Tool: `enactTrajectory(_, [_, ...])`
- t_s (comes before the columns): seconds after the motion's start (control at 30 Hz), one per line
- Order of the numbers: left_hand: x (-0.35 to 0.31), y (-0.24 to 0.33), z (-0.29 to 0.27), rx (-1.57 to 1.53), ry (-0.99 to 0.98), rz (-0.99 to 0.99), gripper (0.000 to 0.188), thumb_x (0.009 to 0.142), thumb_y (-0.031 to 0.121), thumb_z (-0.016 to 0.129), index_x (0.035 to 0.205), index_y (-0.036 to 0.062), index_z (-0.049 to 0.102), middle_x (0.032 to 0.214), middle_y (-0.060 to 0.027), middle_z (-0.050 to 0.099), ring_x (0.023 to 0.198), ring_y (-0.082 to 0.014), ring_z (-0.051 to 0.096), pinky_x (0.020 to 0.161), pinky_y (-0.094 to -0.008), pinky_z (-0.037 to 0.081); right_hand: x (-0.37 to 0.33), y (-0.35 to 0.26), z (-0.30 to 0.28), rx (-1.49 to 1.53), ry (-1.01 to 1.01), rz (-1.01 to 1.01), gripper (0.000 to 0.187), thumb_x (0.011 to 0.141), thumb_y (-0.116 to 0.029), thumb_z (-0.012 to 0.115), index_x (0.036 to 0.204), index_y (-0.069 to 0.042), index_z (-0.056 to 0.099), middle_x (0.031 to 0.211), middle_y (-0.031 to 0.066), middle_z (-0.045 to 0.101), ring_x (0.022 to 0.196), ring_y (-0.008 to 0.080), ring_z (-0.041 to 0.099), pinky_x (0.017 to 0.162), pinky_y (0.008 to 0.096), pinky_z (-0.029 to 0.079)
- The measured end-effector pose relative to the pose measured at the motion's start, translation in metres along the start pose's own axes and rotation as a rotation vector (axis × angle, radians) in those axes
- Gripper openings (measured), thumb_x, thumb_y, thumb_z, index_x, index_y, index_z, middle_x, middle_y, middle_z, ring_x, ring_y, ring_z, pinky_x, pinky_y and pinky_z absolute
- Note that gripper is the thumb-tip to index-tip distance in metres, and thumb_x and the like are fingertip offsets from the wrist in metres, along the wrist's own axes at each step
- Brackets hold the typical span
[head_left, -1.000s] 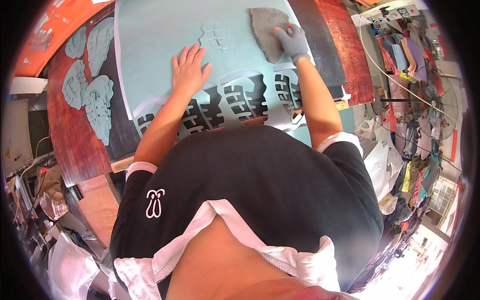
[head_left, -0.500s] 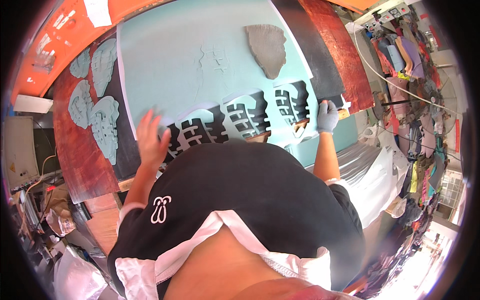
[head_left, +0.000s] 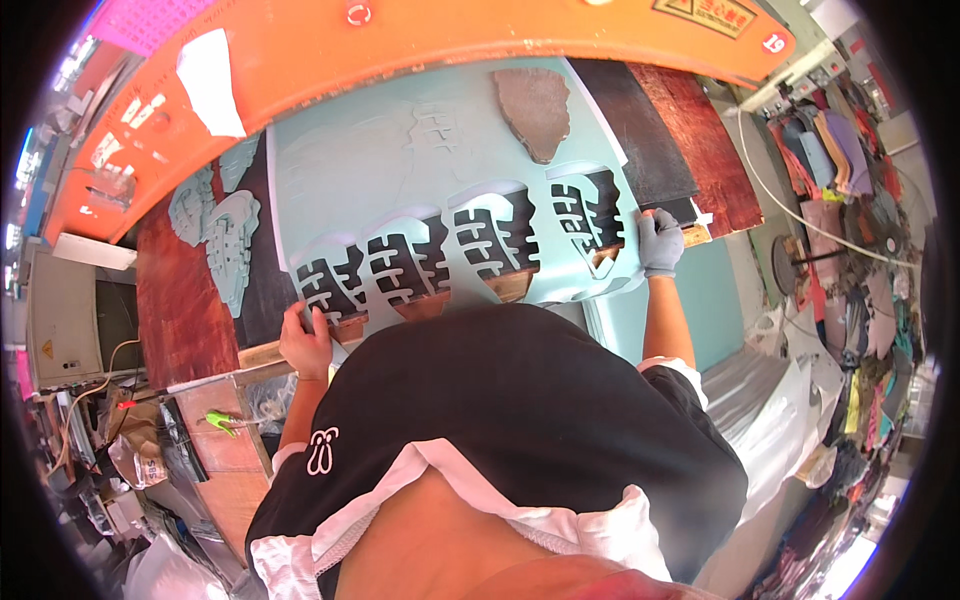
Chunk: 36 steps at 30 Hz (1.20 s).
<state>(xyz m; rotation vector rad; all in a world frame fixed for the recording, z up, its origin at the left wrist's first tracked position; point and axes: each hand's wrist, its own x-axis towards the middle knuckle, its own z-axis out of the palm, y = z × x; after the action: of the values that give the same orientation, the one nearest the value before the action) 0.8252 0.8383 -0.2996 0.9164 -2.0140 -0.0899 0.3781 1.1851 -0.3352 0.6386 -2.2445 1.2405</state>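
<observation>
A pale blue-green sheet [head_left: 370, 180] lies before me, with several toothed openings cut along its near edge. My bare left hand [head_left: 305, 338] is at the sheet's near left corner, its fingers closed on the edge. On the right side, my right hand [head_left: 660, 245] in a grey glove is closed on the sheet's right edge. A grey-brown block with a wavy outline [head_left: 533, 112] rests on the sheet's far right part. Cut pieces in the same blue-green [head_left: 233, 250] lie in piles left of the sheet.
An orange machine beam [head_left: 420, 45] spans the far side above the table. Reddish worn boards [head_left: 185, 290] flank the dark work surface. More blue-green sheets [head_left: 690, 310] are stacked at the near right, beside crumpled plastic [head_left: 760, 390]. A green clip [head_left: 222, 422] sits at the lower left.
My left hand has come down from over the sheet's left side to its near corner and closed there. My right hand keeps its hold. The view has shifted, showing more of the orange beam.
</observation>
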Motion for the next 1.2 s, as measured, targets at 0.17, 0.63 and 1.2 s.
enactTrajectory(0.17, [-0.006,-0.015,0.004,-0.021,-0.061,-0.118,0.023,0.084,0.027,0.060,0.095,0.0070,0.055,0.067,-0.0101,0.053,0.059,-0.0273,0.052,0.055,-0.0397,0.042,0.015,-0.009,0.006,0.003,-0.038,-0.092,0.022,0.083,-0.024,0.058,0.081,-0.003,0.062,0.072,0.0131,0.060,0.069,0.0262,0.059,0.064,0.0358,0.046])
enactTrajectory(0.63, [-0.019,-0.023,0.006,0.175,0.021,0.047,0.014,0.085,0.018,0.050,0.095,0.0091,0.053,0.082,-0.0151,0.058,0.078,-0.0378,0.057,0.064,-0.0466,0.046,0.033,-0.031,-0.032,0.155,-0.215,-0.197,0.025,0.091,-0.027,0.048,0.086,-0.005,0.060,0.077,0.0173,0.058,0.074,0.0335,0.057,0.067,0.0403,0.045])
enactTrajectory(1.2, [0.001,-0.015,0.005,0.162,-0.029,0.106,0.013,0.082,0.014,0.050,0.092,0.0051,0.052,0.085,-0.0168,0.058,0.085,-0.0373,0.054,0.074,-0.0468,0.043,0.031,0.007,0.013,-0.301,-0.214,-0.303,0.042,0.085,-0.040,0.046,0.065,-0.007,0.063,0.073,0.0165,0.061,0.071,0.0355,0.059,0.066,0.0485,0.044])
